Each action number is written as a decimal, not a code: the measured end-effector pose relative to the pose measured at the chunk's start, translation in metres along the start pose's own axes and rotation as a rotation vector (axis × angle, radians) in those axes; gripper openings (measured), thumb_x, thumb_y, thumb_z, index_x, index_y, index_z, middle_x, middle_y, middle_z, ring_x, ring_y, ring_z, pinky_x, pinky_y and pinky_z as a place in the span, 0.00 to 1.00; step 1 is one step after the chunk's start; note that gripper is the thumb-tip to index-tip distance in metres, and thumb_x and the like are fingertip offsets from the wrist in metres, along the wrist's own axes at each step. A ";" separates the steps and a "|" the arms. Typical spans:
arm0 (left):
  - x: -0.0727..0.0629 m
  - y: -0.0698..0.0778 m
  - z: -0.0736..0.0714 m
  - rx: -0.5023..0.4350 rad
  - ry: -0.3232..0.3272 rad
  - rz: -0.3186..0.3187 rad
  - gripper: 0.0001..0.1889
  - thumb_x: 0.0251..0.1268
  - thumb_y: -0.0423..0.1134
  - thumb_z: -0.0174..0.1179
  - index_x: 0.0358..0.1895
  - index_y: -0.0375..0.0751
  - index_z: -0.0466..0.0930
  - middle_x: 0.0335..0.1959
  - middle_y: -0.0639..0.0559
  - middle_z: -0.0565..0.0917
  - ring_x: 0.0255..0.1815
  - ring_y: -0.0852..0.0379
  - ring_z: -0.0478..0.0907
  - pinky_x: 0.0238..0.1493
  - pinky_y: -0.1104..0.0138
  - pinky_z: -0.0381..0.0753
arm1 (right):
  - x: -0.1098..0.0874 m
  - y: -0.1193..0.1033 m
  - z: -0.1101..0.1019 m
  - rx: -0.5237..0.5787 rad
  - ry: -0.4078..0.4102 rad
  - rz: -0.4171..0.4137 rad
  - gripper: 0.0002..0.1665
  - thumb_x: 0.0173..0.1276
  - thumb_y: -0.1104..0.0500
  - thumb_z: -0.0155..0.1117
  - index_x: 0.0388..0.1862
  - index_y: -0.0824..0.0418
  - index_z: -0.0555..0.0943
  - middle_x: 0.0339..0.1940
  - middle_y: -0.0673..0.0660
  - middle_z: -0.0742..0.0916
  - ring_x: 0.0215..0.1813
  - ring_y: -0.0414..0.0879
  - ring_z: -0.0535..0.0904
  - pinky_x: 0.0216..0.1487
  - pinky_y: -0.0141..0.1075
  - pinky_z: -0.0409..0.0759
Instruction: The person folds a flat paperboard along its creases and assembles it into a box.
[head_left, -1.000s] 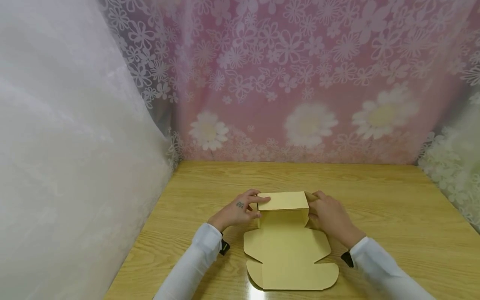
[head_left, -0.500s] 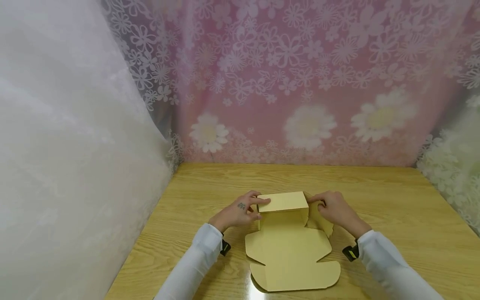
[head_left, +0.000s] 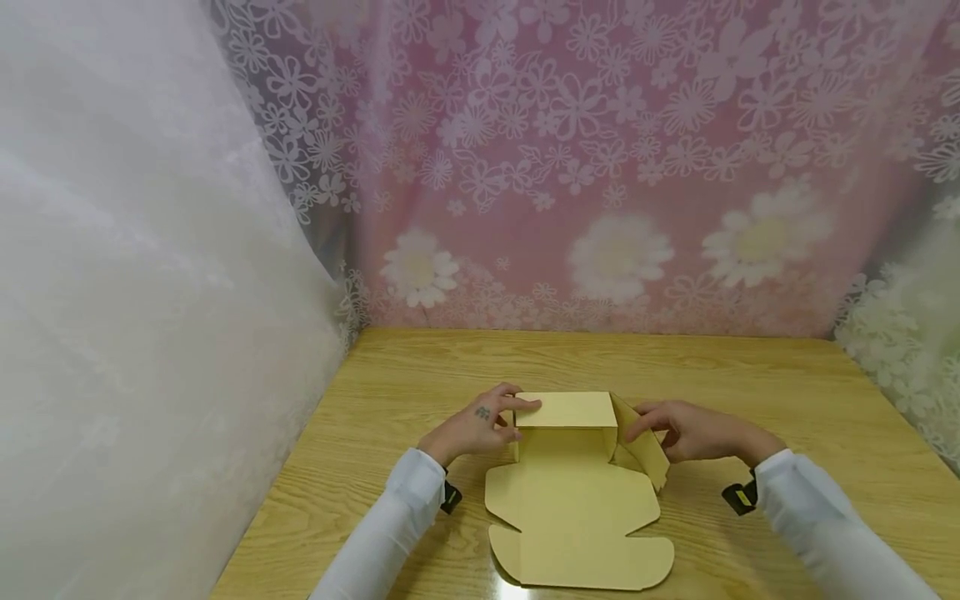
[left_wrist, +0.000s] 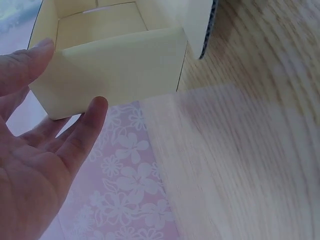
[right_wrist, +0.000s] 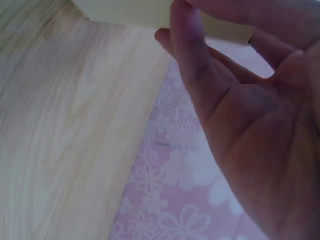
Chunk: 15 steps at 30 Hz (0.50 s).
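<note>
Partly folded, cardboard box (head_left: 566, 492) lies on wood-grain counter (head_left: 427, 362), near panels (head_left: 581, 562) spread out, far end (head_left: 573, 410) raised; left hand's grip (head_left: 474, 425) holds raised part's left side, right hand's grip (head_left: 696, 432) pinches flap (head_left: 651, 465) angled outward at right.

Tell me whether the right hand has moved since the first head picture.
Yes, to the right: in the head view, the right hand is now nearer to being below the rightmost printed daisy than before.

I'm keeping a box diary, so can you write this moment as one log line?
Left hand: holds left end of box | Right hand: pinches right side flap | Near panel: spread out, unfolded
</note>
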<state>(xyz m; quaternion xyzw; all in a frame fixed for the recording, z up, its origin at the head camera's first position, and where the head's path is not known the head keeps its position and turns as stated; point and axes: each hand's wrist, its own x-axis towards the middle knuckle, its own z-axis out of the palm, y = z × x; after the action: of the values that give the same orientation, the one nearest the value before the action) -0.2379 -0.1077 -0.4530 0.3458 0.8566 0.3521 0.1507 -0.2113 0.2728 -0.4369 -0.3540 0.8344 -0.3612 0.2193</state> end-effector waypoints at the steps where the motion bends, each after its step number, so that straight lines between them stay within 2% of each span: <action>1: 0.000 0.000 0.000 -0.001 0.001 0.003 0.28 0.74 0.33 0.62 0.75 0.53 0.71 0.80 0.46 0.58 0.68 0.45 0.74 0.60 0.62 0.81 | -0.001 -0.001 -0.001 0.010 -0.014 0.004 0.31 0.57 0.81 0.55 0.57 0.61 0.85 0.75 0.86 0.59 0.71 0.80 0.63 0.27 0.34 0.75; 2: 0.000 0.000 -0.001 0.000 0.002 0.006 0.28 0.74 0.33 0.62 0.75 0.52 0.71 0.80 0.46 0.59 0.68 0.46 0.74 0.61 0.62 0.80 | -0.001 -0.001 -0.002 0.022 -0.026 0.006 0.31 0.57 0.80 0.56 0.56 0.60 0.85 0.75 0.87 0.58 0.71 0.79 0.65 0.28 0.34 0.76; 3: 0.000 0.001 -0.001 0.000 0.002 0.010 0.28 0.74 0.33 0.62 0.75 0.52 0.71 0.80 0.46 0.59 0.68 0.46 0.73 0.61 0.62 0.80 | -0.001 -0.002 -0.004 0.035 -0.040 0.007 0.31 0.57 0.80 0.57 0.55 0.59 0.85 0.75 0.87 0.56 0.67 0.76 0.72 0.29 0.33 0.77; 6: 0.001 0.001 -0.001 0.001 0.004 0.018 0.29 0.73 0.32 0.62 0.75 0.52 0.71 0.80 0.45 0.59 0.67 0.46 0.74 0.61 0.63 0.80 | -0.003 -0.002 -0.007 0.101 -0.096 0.010 0.27 0.58 0.79 0.60 0.54 0.61 0.84 0.74 0.90 0.51 0.51 0.59 0.87 0.31 0.32 0.79; 8: 0.000 0.001 -0.001 0.002 0.006 0.019 0.28 0.73 0.32 0.62 0.74 0.52 0.72 0.80 0.45 0.59 0.67 0.46 0.75 0.61 0.64 0.80 | -0.004 -0.002 -0.009 0.145 -0.136 0.009 0.23 0.60 0.77 0.62 0.53 0.64 0.83 0.73 0.92 0.48 0.37 0.44 0.86 0.32 0.33 0.81; 12: -0.001 0.000 -0.001 0.002 0.006 0.019 0.28 0.73 0.32 0.62 0.74 0.53 0.72 0.79 0.46 0.60 0.66 0.48 0.75 0.60 0.65 0.80 | -0.004 0.004 -0.008 0.161 -0.123 -0.044 0.10 0.65 0.73 0.66 0.45 0.65 0.82 0.70 0.94 0.51 0.39 0.47 0.88 0.37 0.40 0.87; 13: -0.001 0.000 -0.001 -0.001 0.002 0.023 0.28 0.73 0.32 0.62 0.74 0.53 0.72 0.78 0.46 0.60 0.65 0.48 0.75 0.60 0.65 0.80 | -0.004 0.006 -0.008 0.154 -0.106 -0.061 0.08 0.66 0.71 0.67 0.42 0.65 0.82 0.70 0.94 0.54 0.42 0.48 0.89 0.38 0.42 0.88; 14: -0.001 0.000 -0.001 0.000 -0.002 0.026 0.28 0.73 0.32 0.62 0.74 0.52 0.72 0.78 0.46 0.61 0.65 0.49 0.75 0.60 0.65 0.80 | -0.004 0.009 -0.007 0.133 -0.082 -0.079 0.06 0.66 0.70 0.68 0.40 0.63 0.81 0.69 0.93 0.58 0.50 0.48 0.88 0.38 0.43 0.88; 15: -0.001 0.000 -0.001 -0.001 -0.005 0.029 0.28 0.73 0.33 0.62 0.74 0.53 0.72 0.78 0.46 0.61 0.65 0.49 0.75 0.60 0.65 0.80 | -0.004 0.012 -0.007 0.110 -0.055 -0.093 0.06 0.66 0.68 0.70 0.39 0.61 0.81 0.68 0.91 0.64 0.57 0.45 0.85 0.38 0.42 0.88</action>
<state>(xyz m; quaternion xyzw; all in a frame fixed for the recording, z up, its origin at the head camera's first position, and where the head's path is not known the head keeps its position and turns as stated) -0.2381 -0.1089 -0.4524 0.3588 0.8510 0.3539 0.1481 -0.2180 0.2848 -0.4408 -0.3895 0.7896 -0.4066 0.2440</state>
